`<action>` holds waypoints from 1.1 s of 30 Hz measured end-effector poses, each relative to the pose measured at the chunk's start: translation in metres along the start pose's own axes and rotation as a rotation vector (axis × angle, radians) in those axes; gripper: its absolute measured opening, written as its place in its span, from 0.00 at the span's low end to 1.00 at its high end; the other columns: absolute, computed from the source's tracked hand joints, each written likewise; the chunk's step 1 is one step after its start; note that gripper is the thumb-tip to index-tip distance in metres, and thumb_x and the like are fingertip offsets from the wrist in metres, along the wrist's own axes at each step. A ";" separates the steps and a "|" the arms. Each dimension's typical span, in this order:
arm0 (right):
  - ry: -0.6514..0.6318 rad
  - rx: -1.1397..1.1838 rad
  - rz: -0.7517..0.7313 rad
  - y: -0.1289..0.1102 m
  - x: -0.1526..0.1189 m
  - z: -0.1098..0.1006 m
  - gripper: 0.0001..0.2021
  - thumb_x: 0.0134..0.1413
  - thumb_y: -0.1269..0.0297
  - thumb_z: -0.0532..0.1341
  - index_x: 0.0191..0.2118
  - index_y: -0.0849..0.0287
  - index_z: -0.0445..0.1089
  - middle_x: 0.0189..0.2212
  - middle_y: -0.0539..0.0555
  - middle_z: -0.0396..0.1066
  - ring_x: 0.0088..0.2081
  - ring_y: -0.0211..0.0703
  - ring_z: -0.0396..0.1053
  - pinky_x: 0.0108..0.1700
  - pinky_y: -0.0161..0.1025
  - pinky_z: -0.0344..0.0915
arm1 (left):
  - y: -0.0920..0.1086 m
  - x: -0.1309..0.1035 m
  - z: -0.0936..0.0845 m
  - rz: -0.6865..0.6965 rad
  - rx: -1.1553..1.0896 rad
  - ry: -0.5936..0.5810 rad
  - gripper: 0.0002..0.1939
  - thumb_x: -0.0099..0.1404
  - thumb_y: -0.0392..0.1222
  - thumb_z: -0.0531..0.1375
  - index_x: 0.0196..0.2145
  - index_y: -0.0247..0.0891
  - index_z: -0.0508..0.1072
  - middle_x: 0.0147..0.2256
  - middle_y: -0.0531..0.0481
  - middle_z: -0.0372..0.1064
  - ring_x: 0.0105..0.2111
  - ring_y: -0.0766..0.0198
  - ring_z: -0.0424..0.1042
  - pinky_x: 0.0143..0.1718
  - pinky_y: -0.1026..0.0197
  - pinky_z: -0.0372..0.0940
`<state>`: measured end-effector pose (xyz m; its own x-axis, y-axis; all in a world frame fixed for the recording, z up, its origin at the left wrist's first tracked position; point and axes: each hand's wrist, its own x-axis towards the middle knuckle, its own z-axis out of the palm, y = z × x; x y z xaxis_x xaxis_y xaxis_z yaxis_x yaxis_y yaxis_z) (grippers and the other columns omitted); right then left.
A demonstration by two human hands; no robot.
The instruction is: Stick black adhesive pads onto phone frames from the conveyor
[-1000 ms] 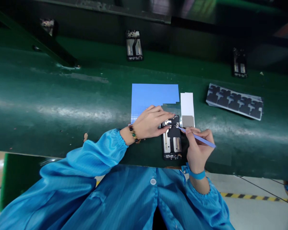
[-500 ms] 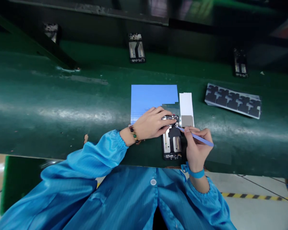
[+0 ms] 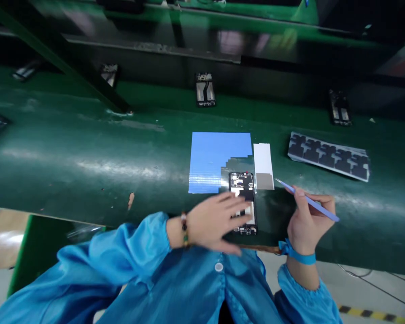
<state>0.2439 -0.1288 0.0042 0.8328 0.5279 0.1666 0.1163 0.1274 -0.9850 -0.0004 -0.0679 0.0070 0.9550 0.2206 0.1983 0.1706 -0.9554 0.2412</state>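
Observation:
An opened phone (image 3: 248,191) lies upright to me on the green bench, its circuit board and black film showing at the far end. Over its lower half is my left hand (image 3: 219,220), fingers spread and slightly blurred; whether it touches the phone I cannot tell. My right hand (image 3: 308,220), off to the right of the phone, grips a pair of lilac tweezers (image 3: 310,203), their tips pointing up and left. Beyond the phone lie a blue sheet (image 3: 216,146) with a stepped cut-out and a white strip (image 3: 262,157) with a grey end.
A stack of sheets with black die-cut stickers (image 3: 329,155) lies at the right. Along the back are more opened phones, one in the middle (image 3: 205,91) and one at the right (image 3: 339,108). A green post (image 3: 97,85) rises from the bench at the left.
My right hand with the tweezers has drawn away from the phone to the right. My left hand has come off the phone's top end and slid nearer me, fingers opening. The view has shifted.

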 end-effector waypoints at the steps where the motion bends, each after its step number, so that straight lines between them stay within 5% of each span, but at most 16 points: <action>1: 0.007 0.006 0.015 0.003 0.001 -0.001 0.18 0.49 0.61 0.78 0.34 0.56 0.68 0.30 0.48 0.79 0.37 0.45 0.81 0.56 0.54 0.77 | 0.013 -0.009 0.004 0.009 0.007 -0.017 0.32 0.75 0.56 0.59 0.71 0.41 0.65 0.72 0.43 0.59 0.70 0.51 0.61 0.71 0.48 0.58; 5: 0.045 0.044 0.063 0.010 0.005 -0.003 0.18 0.48 0.59 0.79 0.33 0.56 0.69 0.29 0.45 0.75 0.37 0.43 0.80 0.54 0.48 0.77 | 0.047 -0.036 0.009 0.021 0.034 0.084 0.18 0.76 0.45 0.60 0.61 0.50 0.77 0.65 0.57 0.71 0.62 0.62 0.69 0.61 0.58 0.67; 8: 0.083 0.065 0.060 0.011 0.009 -0.003 0.19 0.48 0.59 0.79 0.32 0.56 0.68 0.27 0.43 0.72 0.35 0.42 0.79 0.51 0.47 0.78 | 0.041 -0.036 -0.015 0.131 0.005 0.254 0.12 0.76 0.43 0.61 0.51 0.47 0.82 0.55 0.56 0.79 0.51 0.65 0.74 0.45 0.62 0.71; 11: 0.086 0.063 0.067 0.011 0.010 -0.004 0.19 0.48 0.58 0.79 0.33 0.56 0.68 0.27 0.43 0.71 0.35 0.42 0.79 0.51 0.47 0.77 | -0.001 -0.014 -0.048 0.078 -0.020 0.344 0.16 0.76 0.40 0.59 0.57 0.50 0.79 0.45 0.55 0.80 0.39 0.66 0.73 0.37 0.61 0.68; 14: 0.052 0.068 0.084 0.013 0.009 -0.005 0.18 0.50 0.57 0.77 0.34 0.55 0.67 0.29 0.45 0.73 0.37 0.44 0.80 0.53 0.49 0.76 | -0.076 0.036 -0.060 -0.064 -0.015 0.364 0.26 0.75 0.30 0.53 0.64 0.53 0.73 0.47 0.49 0.76 0.44 0.61 0.73 0.45 0.56 0.69; 18: 0.009 0.082 0.107 0.014 0.009 -0.005 0.18 0.52 0.55 0.76 0.34 0.54 0.66 0.30 0.45 0.75 0.38 0.45 0.81 0.53 0.52 0.76 | -0.186 0.121 -0.039 -0.382 -0.099 0.347 0.24 0.74 0.30 0.52 0.60 0.45 0.77 0.55 0.45 0.70 0.55 0.57 0.70 0.58 0.53 0.68; 21: 0.005 0.083 0.117 0.014 0.008 -0.007 0.18 0.52 0.55 0.76 0.34 0.54 0.67 0.32 0.47 0.76 0.38 0.45 0.80 0.53 0.51 0.76 | -0.238 0.158 -0.022 -0.531 -0.100 0.286 0.24 0.71 0.29 0.51 0.58 0.37 0.79 0.57 0.42 0.69 0.54 0.55 0.71 0.62 0.52 0.66; 25: -0.013 0.077 0.128 0.013 0.007 -0.008 0.18 0.52 0.55 0.76 0.35 0.54 0.67 0.34 0.48 0.77 0.39 0.44 0.80 0.54 0.50 0.75 | -0.265 0.163 -0.018 -0.684 -0.030 0.302 0.24 0.69 0.33 0.57 0.60 0.37 0.77 0.65 0.38 0.64 0.64 0.43 0.62 0.70 0.42 0.55; 29: -0.037 0.055 0.140 0.014 0.006 -0.008 0.19 0.52 0.55 0.76 0.35 0.54 0.66 0.34 0.49 0.78 0.40 0.45 0.80 0.55 0.51 0.74 | -0.281 0.155 -0.030 -1.179 0.007 0.437 0.40 0.62 0.47 0.70 0.67 0.32 0.65 0.70 0.24 0.52 0.70 0.27 0.48 0.69 0.29 0.44; 33: -0.053 0.024 0.125 0.014 0.005 -0.009 0.18 0.52 0.54 0.76 0.35 0.54 0.67 0.35 0.49 0.77 0.41 0.46 0.80 0.55 0.52 0.74 | -0.294 0.150 -0.061 -1.303 -0.289 0.584 0.40 0.54 0.43 0.76 0.60 0.29 0.66 0.60 0.25 0.65 0.69 0.32 0.50 0.67 0.34 0.48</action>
<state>0.2545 -0.1319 -0.0093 0.8100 0.5847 0.0450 -0.0007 0.0777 -0.9970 0.0779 0.2581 0.0233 -0.0805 0.9964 0.0273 0.7000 0.0370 0.7132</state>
